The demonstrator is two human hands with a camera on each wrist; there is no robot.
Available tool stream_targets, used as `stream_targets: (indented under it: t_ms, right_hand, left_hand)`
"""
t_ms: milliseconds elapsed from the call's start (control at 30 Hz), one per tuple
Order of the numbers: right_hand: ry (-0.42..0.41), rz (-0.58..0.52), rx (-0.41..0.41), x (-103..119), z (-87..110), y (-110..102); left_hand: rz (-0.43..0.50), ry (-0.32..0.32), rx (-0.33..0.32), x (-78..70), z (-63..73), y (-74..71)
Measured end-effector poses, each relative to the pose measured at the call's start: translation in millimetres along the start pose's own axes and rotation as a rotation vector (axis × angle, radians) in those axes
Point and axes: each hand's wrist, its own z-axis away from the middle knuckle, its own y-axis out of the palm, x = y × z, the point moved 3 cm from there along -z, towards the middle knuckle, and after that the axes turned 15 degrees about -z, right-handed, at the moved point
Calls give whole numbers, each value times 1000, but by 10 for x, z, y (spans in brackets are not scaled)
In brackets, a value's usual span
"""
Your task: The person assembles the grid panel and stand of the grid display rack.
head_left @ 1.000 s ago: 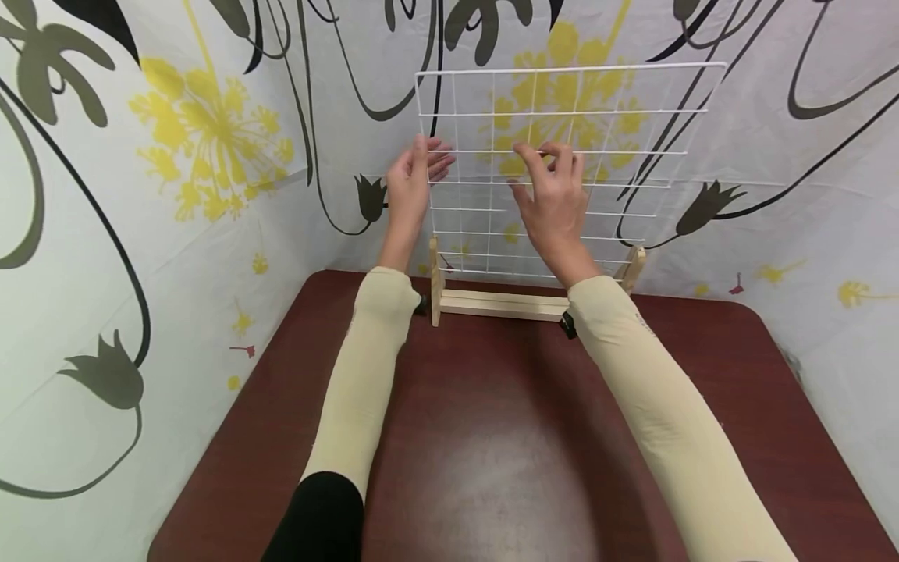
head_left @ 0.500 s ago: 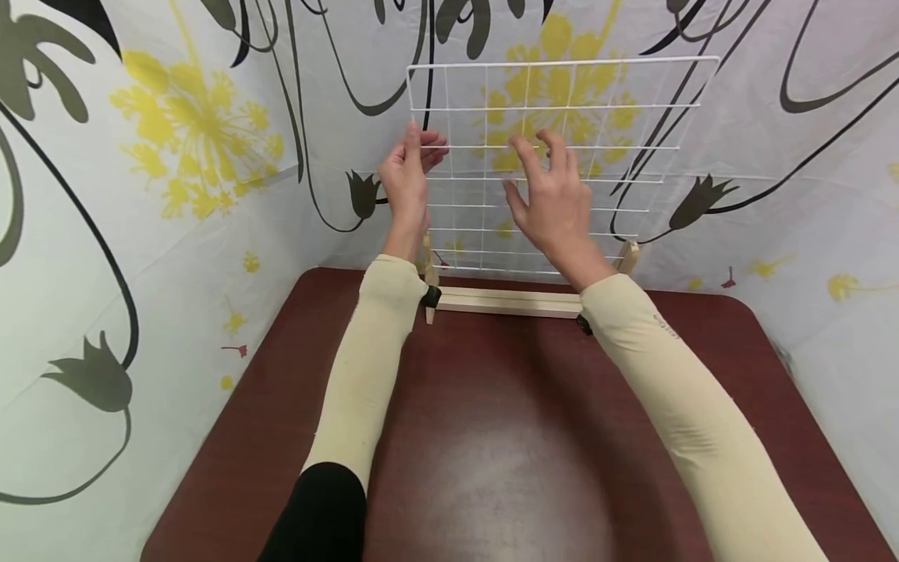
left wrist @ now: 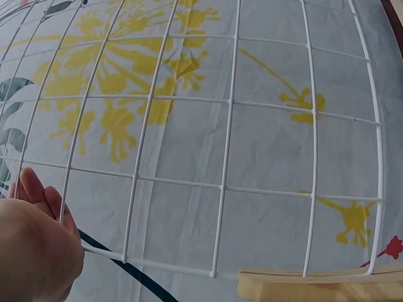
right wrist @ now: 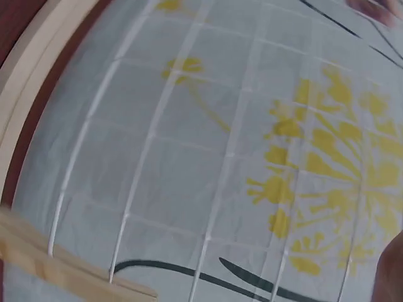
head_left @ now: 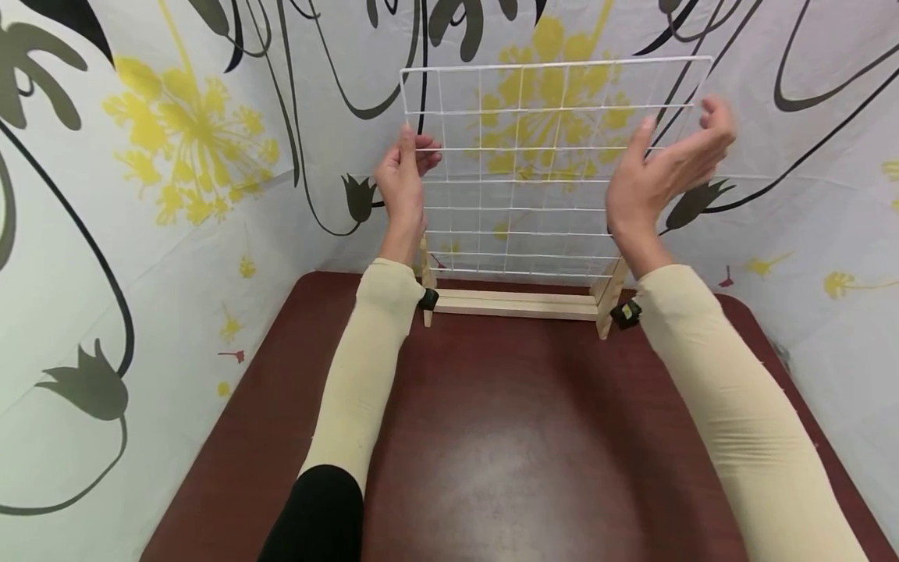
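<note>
A white wire grid panel (head_left: 548, 65) stands upright in a pale wooden stand (head_left: 516, 306) at the back of the table. My left hand (head_left: 402, 183) holds the panel's left edge, its thumb in front and its fingers reaching behind the wires. In the left wrist view the fingertips (left wrist: 34, 187) show through the mesh. At the panel's right edge is my right hand (head_left: 656, 176), thumb raised and apart from the fingers, overlapping the side wire. Only a sliver of the right hand (right wrist: 390, 274) shows in the right wrist view, which is blurred.
The table (head_left: 456, 437) is dark red-brown with rounded far corners. A white cloth (head_left: 232, 203) printed with yellow flowers and grey-green tulips hangs behind and at the sides. Both forearms wear cream sleeves (head_left: 361, 367), with a small black device (head_left: 625, 314) at the right wrist.
My right hand has moved right, from in front of the panel's middle to its right edge, and turned with the thumb spread. The left hand stays at the left edge.
</note>
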Motion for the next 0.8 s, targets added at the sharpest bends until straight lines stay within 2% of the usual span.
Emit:
stream_targets:
  t_ms: [67, 133, 200, 267, 333, 433, 633, 800]
  right_hand:
    - [185, -64, 60, -35, -99, -26]
    - [347, -220, 110, -47, -154, -25]
    - [475, -406, 132, -41, -173, -23]
    - [549, -559, 130, -41, -173, -27]
    - [572, -633, 133, -54, -167, -44]
    - [576, -655, 134, -100, -154, -70]
    - [568, -610, 99, -223, -83, -136]
    - [536, -576, 98, -296, -30, -212]
  left_hand:
    - [1, 2, 0, 1, -9, -5]
    - [1, 0, -5, 1, -16, -11]
    - [3, -2, -7, 4, -17, -21]
    - [1, -2, -6, 12, -14, -36]
    - [-2, -1, 1, 25, -9, -51]
    - [-5, -5, 18, 42, -2, -66]
    - [-22, -3, 74, 71, 20, -72]
    - [-64, 28, 109, 103, 23, -71]
